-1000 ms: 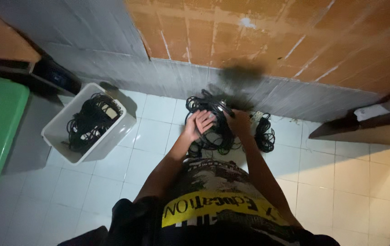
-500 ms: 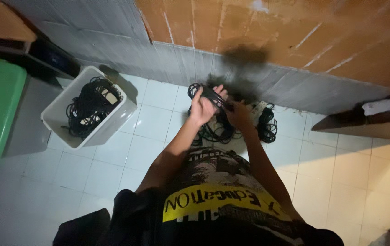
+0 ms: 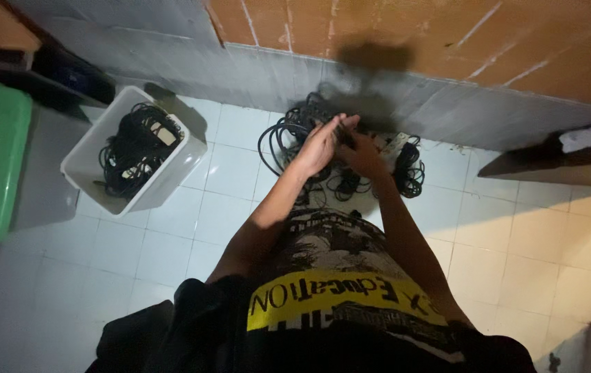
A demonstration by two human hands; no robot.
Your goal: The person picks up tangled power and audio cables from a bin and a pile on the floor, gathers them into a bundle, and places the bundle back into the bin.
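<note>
Fingers (image 3: 337, 128) of both hands close around a small black object above the cable pile (image 3: 337, 162); left hand (image 3: 320, 146), right hand (image 3: 363, 153).

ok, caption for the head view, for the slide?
Both hands, left hand and right hand, gather black cables above a tiled floor beside a white bin.

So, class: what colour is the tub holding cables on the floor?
White, seen best in the head view: the tub with black cables inside.
</note>
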